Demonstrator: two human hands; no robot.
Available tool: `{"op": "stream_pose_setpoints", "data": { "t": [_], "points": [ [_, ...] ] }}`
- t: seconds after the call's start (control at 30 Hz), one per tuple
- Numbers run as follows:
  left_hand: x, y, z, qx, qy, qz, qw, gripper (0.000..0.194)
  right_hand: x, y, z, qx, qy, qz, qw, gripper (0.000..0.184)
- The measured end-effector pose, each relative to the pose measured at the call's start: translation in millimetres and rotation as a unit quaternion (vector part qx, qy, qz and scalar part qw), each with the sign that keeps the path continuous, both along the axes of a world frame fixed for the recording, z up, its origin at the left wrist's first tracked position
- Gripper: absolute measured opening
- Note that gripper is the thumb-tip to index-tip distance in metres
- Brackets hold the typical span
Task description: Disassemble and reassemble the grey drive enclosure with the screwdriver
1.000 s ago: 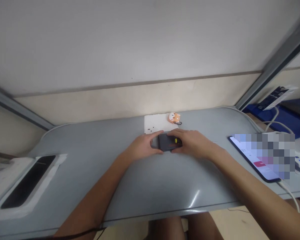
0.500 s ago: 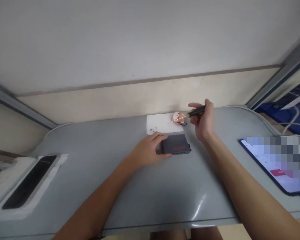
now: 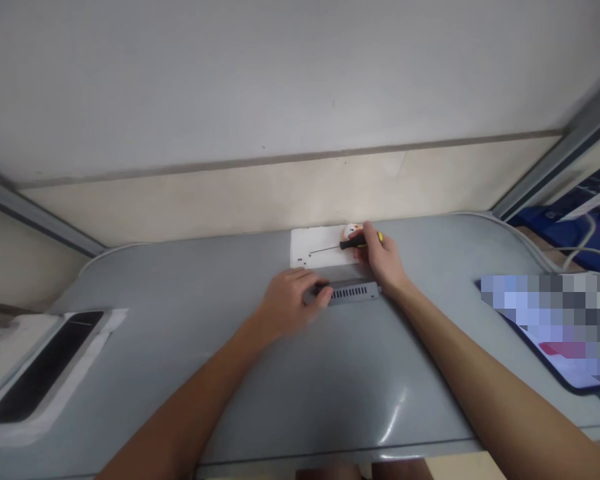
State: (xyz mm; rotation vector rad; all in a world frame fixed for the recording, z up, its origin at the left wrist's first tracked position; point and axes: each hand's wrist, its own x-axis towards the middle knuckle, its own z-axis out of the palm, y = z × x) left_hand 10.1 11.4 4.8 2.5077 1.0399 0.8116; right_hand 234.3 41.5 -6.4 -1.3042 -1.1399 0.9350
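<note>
My left hand grips the left end of a dark grey box, whose slotted, vented side faces me. In my right hand is a screwdriver with a black and yellow handle, its thin shaft pointing left. The tip rests on or just over a white sheet, close to several tiny dark screws. Partly hidden behind my right fingers sits a small orange and white animal-shaped object.
A grey table lies under everything, with a pale wall along its back edge. At the left a black flat panel lies on white material. To the right are a lit phone-like screen and white cables.
My right hand has moved left and down, bringing the screwdriver tip to the small screws. The grey box has been tilted, so its vented side shows instead of its flat top.
</note>
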Motion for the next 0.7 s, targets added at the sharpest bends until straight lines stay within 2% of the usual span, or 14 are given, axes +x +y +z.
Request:
{"op": "stream_pose_setpoints", "data": {
  "t": [0.13, 0.2, 0.3, 0.43, 0.57, 0.7],
  "points": [
    [1, 0, 0.0, -0.004, -0.021, 0.015, 1.0, 0.041, 0, -1, -0.1, -0.004, -0.038, 0.003, 0.999, 0.064],
    [2, 0, 0.5, -0.026, -0.03, 0.035, 0.999, 0.046, 0, -1, 0.1, -0.004, -0.024, 0.004, 1.0, 0.065],
    [2, 1, 0.0, -0.071, -0.049, 0.062, 0.994, 0.051, 2, 2, 0.0, -0.004, 0.059, -0.013, 0.998, 0.063],
    [2, 4, -4.3, -0.118, -0.087, 0.078, 0.986, 0.054, 10, 7, 3.8, -0.006, 0.189, -0.036, 0.981, 0.057],
    [2, 6, -7.8, -0.13, -0.104, 0.094, 0.982, 0.057, 17, 6, 14.1, -0.01, 0.25, 0.004, 0.968, 0.051],
    [1, 6, -6.4, -0.118, -0.151, 0.078, 0.978, 0.053, 13, -1, 20.1, -0.029, 0.258, 0.055, 0.964, 0.049]
  ]
}}
